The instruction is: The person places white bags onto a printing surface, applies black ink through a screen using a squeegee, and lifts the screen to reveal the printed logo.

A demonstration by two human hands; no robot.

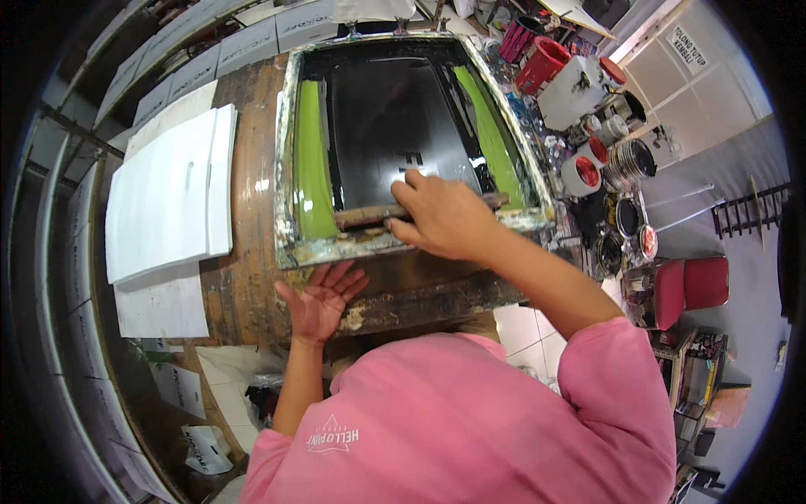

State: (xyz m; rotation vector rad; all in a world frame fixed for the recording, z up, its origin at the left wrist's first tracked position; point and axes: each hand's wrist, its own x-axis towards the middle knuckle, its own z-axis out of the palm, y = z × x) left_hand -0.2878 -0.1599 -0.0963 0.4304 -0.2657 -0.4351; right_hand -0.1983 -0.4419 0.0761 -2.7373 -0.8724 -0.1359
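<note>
Right hand (449, 217) has its fingers wrapped round a rough wooden squeegee (361, 218), set across the near end of the paint-crusted frame (315, 249)! Left hand (321, 304), palm up, fingers spread wide, just by the frame's near edge. Out left, a strip of scuffed wooden desk (249, 160) separates frame from smooth white sheets (164, 193).

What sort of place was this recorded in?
Most likely a screen-printing workshop: a wooden-handled squeegee in an ink-smeared screen frame, with stained containers crowded at the right.
</note>
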